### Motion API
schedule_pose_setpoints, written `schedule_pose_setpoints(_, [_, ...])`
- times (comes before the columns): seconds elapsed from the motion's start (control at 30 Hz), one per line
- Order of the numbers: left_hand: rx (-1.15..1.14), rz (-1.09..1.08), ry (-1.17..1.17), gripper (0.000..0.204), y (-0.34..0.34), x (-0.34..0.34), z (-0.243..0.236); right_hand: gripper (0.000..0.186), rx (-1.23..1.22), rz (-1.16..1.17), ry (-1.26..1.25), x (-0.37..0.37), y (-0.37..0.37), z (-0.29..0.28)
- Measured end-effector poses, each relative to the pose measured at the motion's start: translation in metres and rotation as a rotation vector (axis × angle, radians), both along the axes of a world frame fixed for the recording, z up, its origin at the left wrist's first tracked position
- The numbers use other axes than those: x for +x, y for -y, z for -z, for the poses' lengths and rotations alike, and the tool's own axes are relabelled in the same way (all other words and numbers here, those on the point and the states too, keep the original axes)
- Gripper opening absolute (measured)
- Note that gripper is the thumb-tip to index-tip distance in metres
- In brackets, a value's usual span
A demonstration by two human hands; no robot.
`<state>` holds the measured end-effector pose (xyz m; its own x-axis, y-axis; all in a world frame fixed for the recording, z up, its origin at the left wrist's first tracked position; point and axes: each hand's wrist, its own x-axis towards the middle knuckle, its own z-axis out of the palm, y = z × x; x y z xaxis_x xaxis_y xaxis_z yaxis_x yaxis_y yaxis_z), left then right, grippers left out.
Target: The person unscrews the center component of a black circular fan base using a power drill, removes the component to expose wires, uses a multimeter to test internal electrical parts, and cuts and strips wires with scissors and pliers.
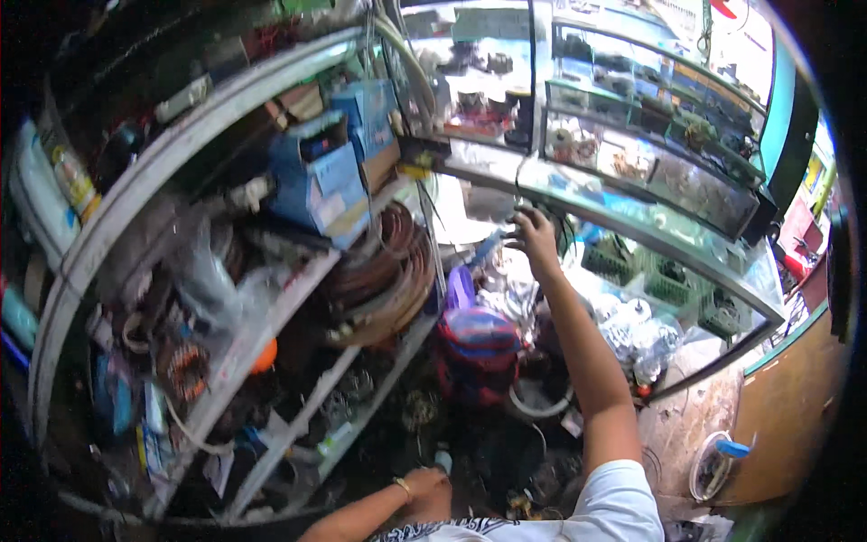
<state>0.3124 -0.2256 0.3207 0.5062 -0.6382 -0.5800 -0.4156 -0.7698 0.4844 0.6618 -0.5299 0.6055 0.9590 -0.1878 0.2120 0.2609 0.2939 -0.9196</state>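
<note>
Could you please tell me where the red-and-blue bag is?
In the head view, the red-and-blue bag is near the centre, right of the brown coils and below the right hand.

White short sleeve (621,499); 1 gold-coloured bracelet (403,489), left wrist (414,487); black-and-white patterned fabric (456,526).

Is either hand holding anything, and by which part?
Cannot be told: the right hand is by a dark cord, the left hand by a pale object; no grip shows clearly.

Right hand (536,239) high (arm (591,370) outstretched) — left hand (426,492) low.
</note>
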Motion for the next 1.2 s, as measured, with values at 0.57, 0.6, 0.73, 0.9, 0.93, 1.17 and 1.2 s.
schedule_pose_setpoints(0.57, [-0.199, 0.031, -0.243, 0.035, -0.053, 0.134, -0.027, 0.074, -0.305, 0.687, -0.348, 0.380, 0.114, -0.026])
schedule_pose_setpoints(0.6, [-0.250, 0.014, -0.191, 0.033, -0.049, 0.136, -0.036, 0.081, -0.276, 0.837, -0.349, 0.381, 0.129, -0.019])
schedule_pose_setpoints(0.73, [-0.171, -0.348, -0.028, 0.040, -0.098, 0.111, -0.043, 0.066, 0.179, 0.373, -0.493, 0.368, -0.115, -0.036])
schedule_pose_setpoints(0.9, [-0.249, -0.126, -0.220, 0.035, -0.070, 0.140, -0.013, 0.064, 0.129, 0.588, -0.097, 0.362, 0.035, -0.024])
schedule_pose_setpoints(0.93, [-0.189, -0.183, -0.214, 0.036, -0.079, 0.134, -0.022, 0.065, 0.160, 0.492, -0.056, 0.347, -0.017, -0.029])
schedule_pose_setpoints(1.17, [-0.091, -0.124, 0.052, 0.030, -0.054, 0.091, -0.040, 0.062, 0.303, 0.394, 0.151, 0.166, 0.010, -0.067])
schedule_pose_setpoints(1.2, [-0.091, -0.123, 0.060, 0.030, -0.050, 0.082, -0.043, 0.060, 0.215, 0.428, 0.178, 0.139, 0.016, -0.058])
